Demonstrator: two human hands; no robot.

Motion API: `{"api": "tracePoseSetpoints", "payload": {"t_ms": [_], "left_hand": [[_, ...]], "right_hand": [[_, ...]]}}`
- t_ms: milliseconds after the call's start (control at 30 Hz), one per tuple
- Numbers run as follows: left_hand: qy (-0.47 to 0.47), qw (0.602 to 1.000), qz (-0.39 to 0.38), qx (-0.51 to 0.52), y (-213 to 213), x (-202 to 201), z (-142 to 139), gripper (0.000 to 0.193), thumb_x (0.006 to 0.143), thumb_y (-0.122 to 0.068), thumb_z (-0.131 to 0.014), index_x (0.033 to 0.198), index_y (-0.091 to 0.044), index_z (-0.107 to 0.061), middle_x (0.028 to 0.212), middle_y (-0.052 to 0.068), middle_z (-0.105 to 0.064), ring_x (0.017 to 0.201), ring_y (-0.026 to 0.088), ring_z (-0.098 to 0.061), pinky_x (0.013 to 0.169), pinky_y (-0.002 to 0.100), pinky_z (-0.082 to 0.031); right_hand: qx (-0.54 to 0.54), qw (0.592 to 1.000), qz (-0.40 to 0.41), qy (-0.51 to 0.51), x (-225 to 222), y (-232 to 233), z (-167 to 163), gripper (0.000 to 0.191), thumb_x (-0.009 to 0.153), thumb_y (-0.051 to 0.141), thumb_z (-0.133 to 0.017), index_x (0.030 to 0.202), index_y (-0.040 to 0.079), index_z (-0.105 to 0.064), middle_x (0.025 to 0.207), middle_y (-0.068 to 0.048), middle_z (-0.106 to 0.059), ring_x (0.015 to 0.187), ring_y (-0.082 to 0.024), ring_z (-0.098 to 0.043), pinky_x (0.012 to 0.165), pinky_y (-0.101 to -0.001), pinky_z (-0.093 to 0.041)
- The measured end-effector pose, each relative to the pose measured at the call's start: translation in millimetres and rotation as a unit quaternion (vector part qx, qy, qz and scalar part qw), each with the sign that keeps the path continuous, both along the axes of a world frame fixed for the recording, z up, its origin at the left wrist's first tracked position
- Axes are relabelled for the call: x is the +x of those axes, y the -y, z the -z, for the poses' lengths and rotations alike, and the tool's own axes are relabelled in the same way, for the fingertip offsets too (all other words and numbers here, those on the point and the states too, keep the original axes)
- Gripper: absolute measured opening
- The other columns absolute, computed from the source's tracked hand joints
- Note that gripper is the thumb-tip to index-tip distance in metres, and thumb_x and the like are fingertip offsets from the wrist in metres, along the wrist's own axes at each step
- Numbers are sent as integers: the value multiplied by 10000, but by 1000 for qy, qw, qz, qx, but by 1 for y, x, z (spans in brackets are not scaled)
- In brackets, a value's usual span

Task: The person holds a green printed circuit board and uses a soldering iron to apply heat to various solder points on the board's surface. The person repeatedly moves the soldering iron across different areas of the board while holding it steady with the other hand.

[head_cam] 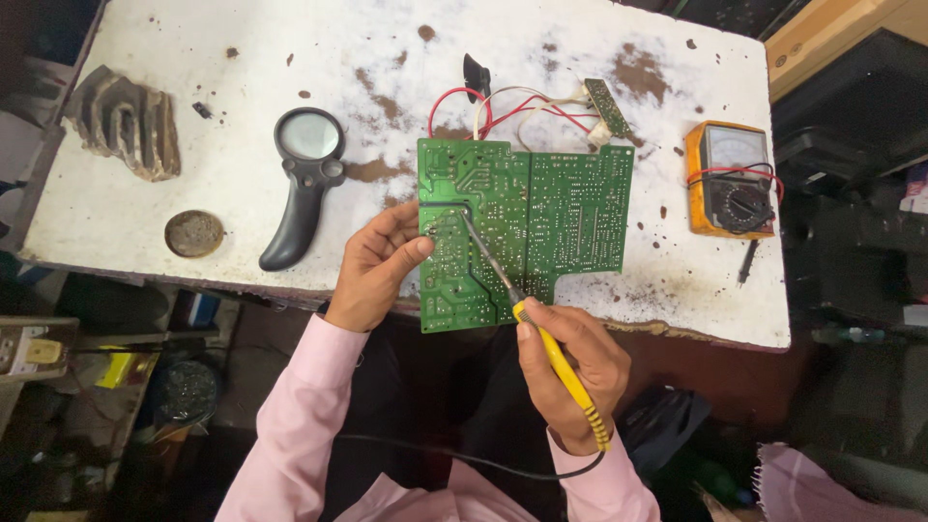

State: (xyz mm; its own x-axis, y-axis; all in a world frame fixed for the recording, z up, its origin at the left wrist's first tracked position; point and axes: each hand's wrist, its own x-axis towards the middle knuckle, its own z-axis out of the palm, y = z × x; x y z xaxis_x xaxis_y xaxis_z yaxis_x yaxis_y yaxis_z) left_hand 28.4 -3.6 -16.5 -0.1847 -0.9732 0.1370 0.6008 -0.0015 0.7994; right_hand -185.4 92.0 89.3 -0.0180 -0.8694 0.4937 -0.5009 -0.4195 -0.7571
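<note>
Right hand (pixel 570 372), at 6 o'clock, is closed in a pen grip around a yellow soldering iron (pixel 561 367), tip touching the board (pixel 527 227) near its left-centre. Left hand (pixel 377 266), at 9 o'clock of the board, pinches its left edge, fingers curled. Best done, I judge, with the board held still and the tip kept on one joint only. Board: green, solder side up, notched outline, overhanging the table (pixel 242 193) edge; red and white wires (pixel 503 106) at 12 o'clock. Magnifier (pixel 302 184) at 9, multimeter (pixel 730 179) at 3.
</note>
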Motion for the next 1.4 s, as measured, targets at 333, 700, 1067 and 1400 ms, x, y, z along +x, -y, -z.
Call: {"api": "tracePoseSetpoints", "payload": {"t_ms": [333, 700, 1067, 1400], "left_hand": [[-2, 1000, -1, -8, 0, 0, 1, 485, 1004, 11, -645, 1464, 62, -502, 1304, 133, -680, 1200, 187, -650, 1056, 330, -530], [-1, 1000, -1, -5, 0, 0, 0, 491, 1000, 15, -647, 1465, 66, -498, 1309, 140, -677, 1205, 194, -648, 1059, 335, -530], [6, 1000, -3, -9, 0, 0, -1, 492, 1004, 3, -647, 1469, 66, -497, 1311, 146, -680, 1209, 198, -650, 1057, 337, -531], [-7, 1000, 1, -9, 0, 0, 0, 490, 1009, 9, -644, 1472, 66, -495, 1316, 139, -676, 1211, 192, -645, 1058, 332, -530]], "right_hand": [[-4, 1000, 10, 1, 0, -4, 3, 266, 905, -26, -734, 1168, 13, -728, 1008, -129, -754, 846, -131, -719, 751, -226, -564], [-7, 1000, 10, 1, -2, -4, 6, 261, 907, -16, -739, 1164, 21, -731, 1006, -128, -752, 845, -133, -719, 752, -226, -563], [3, 1000, 15, 20, -1, -3, 7, 262, 900, -20, -746, 1159, 14, -733, 985, -127, -764, 830, -134, -722, 739, -222, -553], [54, 994, 31, 93, -2, -6, 19, 221, 937, 0, -715, 1158, -5, -729, 925, -108, -755, 748, -104, -699, 666, -213, -565]]}}
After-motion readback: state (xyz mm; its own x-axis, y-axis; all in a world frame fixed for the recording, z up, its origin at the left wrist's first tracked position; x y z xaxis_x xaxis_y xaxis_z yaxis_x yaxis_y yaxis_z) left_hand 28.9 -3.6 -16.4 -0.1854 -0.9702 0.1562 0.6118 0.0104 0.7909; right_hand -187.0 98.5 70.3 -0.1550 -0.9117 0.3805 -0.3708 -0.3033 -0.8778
